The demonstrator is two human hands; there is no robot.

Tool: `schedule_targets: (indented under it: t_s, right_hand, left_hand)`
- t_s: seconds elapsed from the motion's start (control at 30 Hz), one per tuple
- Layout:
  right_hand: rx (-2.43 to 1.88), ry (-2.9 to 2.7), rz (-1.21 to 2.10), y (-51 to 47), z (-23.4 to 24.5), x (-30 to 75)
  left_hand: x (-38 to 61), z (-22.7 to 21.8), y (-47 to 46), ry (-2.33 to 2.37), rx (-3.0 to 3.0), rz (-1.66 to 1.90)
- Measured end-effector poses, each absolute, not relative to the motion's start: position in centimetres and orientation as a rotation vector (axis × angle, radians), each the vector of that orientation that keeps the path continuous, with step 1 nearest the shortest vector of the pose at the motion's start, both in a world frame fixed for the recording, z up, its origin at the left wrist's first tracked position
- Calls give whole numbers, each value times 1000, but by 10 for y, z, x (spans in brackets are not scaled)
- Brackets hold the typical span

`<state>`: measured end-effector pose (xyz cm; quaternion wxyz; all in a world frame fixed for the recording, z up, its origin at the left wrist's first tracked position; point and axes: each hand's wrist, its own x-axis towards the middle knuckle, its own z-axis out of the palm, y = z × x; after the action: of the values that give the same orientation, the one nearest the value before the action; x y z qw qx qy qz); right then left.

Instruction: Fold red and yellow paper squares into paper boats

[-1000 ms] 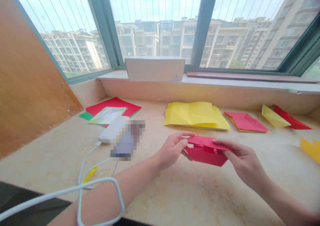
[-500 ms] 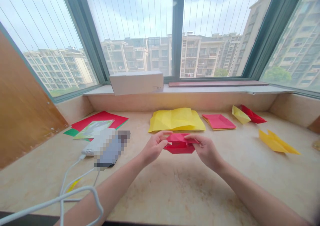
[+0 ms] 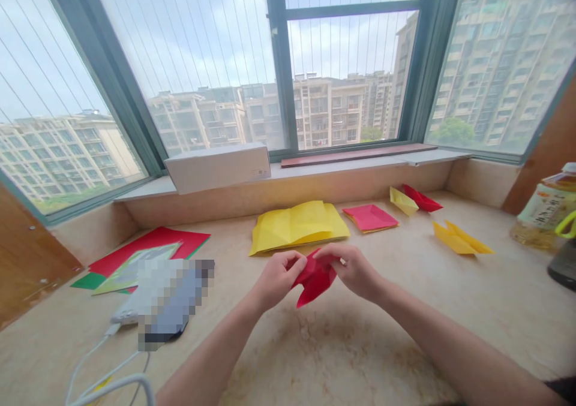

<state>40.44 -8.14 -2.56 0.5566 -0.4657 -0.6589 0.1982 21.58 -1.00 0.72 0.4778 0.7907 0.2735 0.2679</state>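
A folded piece of red paper (image 3: 315, 283) is held above the countertop between both hands. My left hand (image 3: 279, 277) pinches its left side between thumb and fingers. On the opposite side, my right hand (image 3: 355, 271) grips the upper right edge, fingers curled over it. The paper hangs tilted, with one pointed flap reaching down toward me; its inner folds are partly hidden by the fingers. Just beyond the hands lies a creased stack of yellow paper (image 3: 292, 229). To its right rests a flat pile topped with red paper (image 3: 371, 217).
Folded paper boats stand at the right: pale yellow (image 3: 404, 201), red (image 3: 423, 199) and orange-yellow (image 3: 459, 240). A drink bottle (image 3: 544, 208) is at far right. Red sheets (image 3: 157, 244), a white charger-like block (image 3: 130, 307), a pixelated object (image 3: 177, 307) and white cables (image 3: 121, 388) lie left.
The red paper has turned from a level, opened shape to a tilted one with a point hanging down. My view has swung right, bringing the bottle into sight.
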Motion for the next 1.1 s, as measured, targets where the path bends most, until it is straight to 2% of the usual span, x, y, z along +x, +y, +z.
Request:
schedule_targets:
  t_s: [0.23,0.4,0.7,0.93,1.1]
  right_hand:
    - [-1195,-1553,526,-86,-19,399]
    - [-1146,-1482,623,-91,-16,392]
    - [-927,-1289,875,-84,-17,393]
    - [-928,-1293,837,-86,-23,382]
    - [-921,-1271,925,-88,-23,388]
  left_hand:
    - [215,-11,-28,409,1642,418]
    - [224,-23,-34,417,1550,551]
    - [222,-12,-29,565,1450,981]
    - [221,-23,-35,532,1713,927]
    - [220,-20,-38,465,1630,875]
